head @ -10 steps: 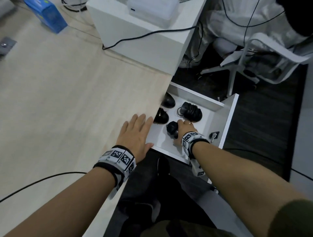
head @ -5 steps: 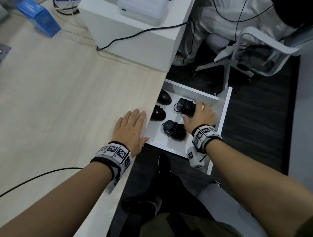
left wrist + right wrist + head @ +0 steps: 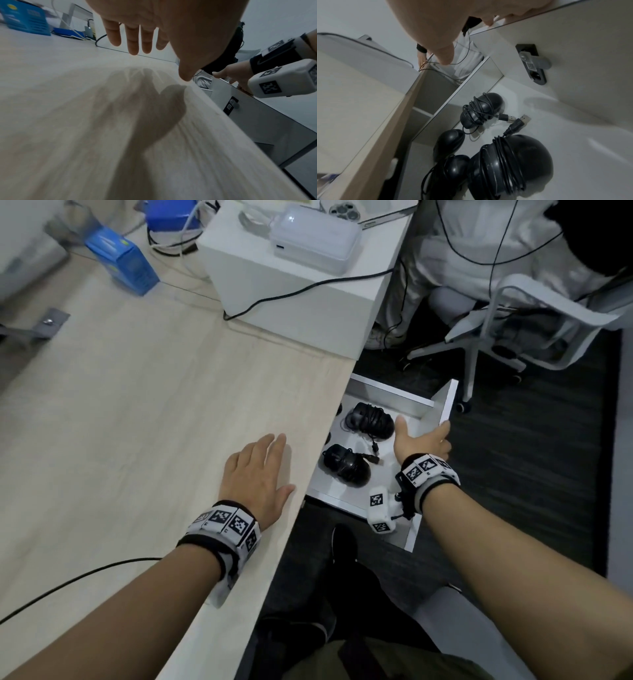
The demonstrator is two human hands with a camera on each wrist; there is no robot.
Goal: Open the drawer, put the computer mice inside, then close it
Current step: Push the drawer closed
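Right hand (image 3: pixel 420 442) gripping drawer (image 3: pixel 442 409) front – 4 mice (image 3: pixel 510 163) beside it, left hand (image 3: pixel 255 474) flat, open

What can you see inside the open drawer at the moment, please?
Inside the drawer lie four black computer mice, at least two wrapped in their own cables, USB plugs loose. In the head view the desk covers two of them and the drawer's inner part.

Pale matt wood-grain desk (image 3: pixel 137 412); smooth white drawer (image 3: pixel 442 405); glossy black plastic mice (image 3: pixel 513 162)
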